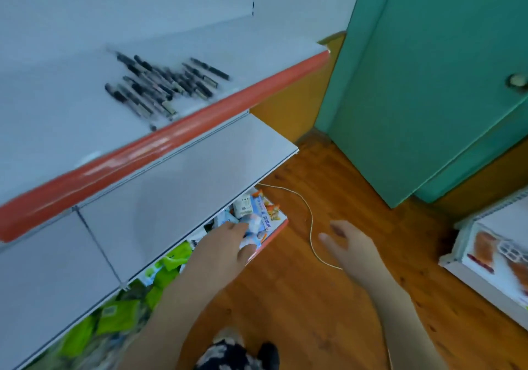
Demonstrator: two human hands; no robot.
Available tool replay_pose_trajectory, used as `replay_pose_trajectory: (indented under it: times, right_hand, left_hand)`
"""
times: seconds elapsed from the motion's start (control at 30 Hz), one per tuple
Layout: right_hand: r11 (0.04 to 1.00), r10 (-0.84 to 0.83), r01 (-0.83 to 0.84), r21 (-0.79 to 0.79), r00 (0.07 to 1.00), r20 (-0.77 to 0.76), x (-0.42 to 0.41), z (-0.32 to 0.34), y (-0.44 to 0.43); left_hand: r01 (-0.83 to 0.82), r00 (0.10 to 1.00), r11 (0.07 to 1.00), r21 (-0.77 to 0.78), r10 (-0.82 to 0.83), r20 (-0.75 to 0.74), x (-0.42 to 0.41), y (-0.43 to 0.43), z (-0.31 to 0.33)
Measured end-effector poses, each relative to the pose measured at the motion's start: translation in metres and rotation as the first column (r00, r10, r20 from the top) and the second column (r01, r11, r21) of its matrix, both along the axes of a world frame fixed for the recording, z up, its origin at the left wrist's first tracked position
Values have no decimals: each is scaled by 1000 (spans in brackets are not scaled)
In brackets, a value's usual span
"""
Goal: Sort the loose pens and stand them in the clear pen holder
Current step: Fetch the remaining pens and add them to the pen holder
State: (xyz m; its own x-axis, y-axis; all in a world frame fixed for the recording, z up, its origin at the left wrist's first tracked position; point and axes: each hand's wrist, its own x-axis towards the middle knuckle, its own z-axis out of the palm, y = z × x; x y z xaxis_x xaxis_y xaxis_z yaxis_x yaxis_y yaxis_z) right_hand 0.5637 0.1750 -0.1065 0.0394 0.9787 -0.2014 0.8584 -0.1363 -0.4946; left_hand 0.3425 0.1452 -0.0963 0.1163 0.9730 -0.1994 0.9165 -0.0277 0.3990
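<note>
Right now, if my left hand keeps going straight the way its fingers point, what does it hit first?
Most likely the snack packets in the box on the low shelf: the left hand points up and right, fingertips already at them. The pens lie far above. Depth is hard to judge.

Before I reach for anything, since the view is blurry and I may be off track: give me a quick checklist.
1. Loose pens located, on the upper shelf: ok.
2. Clear pen holder in view: not ok, none seen.
3. Left hand free: cannot tell, it reaches among snack packets on the bottom shelf.
4. Right hand empty: ok, open above the floor.
5. Pens sorted: not ok, piled together.
</note>
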Motion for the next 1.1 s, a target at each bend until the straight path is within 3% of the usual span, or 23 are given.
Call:
replay_pose_trajectory:
  times: [0.17, 0.3, 0.5, 0.6, 0.73, 0.83, 0.97, 1.1]
  right_hand:
    - [964, 210, -193, 182, 975, -75, -31, 36, 75]
    - [889, 367, -321, 326, 926, -90, -67, 71, 128]
    - [801, 523, -442, 403, 845, -113, -116, 108, 185]
    - [762, 584, -505, 406, 807, -93, -140, 118, 208]
    - [717, 645, -591, 370, 764, -30, -172, 127, 236]
    - [706, 662, -630, 323, 749, 12, -192, 125, 258]
    - [699, 662, -679, 225, 733, 156, -214, 117, 281]
    - [675, 671, -711, 198, 703, 235, -227, 115, 292]
  left_hand:
    - [-119, 993, 974, 191, 116, 25, -17, 33, 32]
    - [-140, 990, 896, 422, 130, 52, -40, 58, 55]
    - [-223, 975, 824, 521, 188, 121, -73, 95, 87]
    - [-267, 958, 750, 605, 275, 82, -97, 109, 95]
    - [-483, 852, 717, 502, 516, 83, -125, 125, 102]
    - [-615, 740, 695, 373, 672, -32, -140, 137, 100]
    - [-666, 692, 666, 337, 719, -54, -139, 153, 102]
    - [-650, 659, 694, 311, 718, -224, -133, 176, 106]
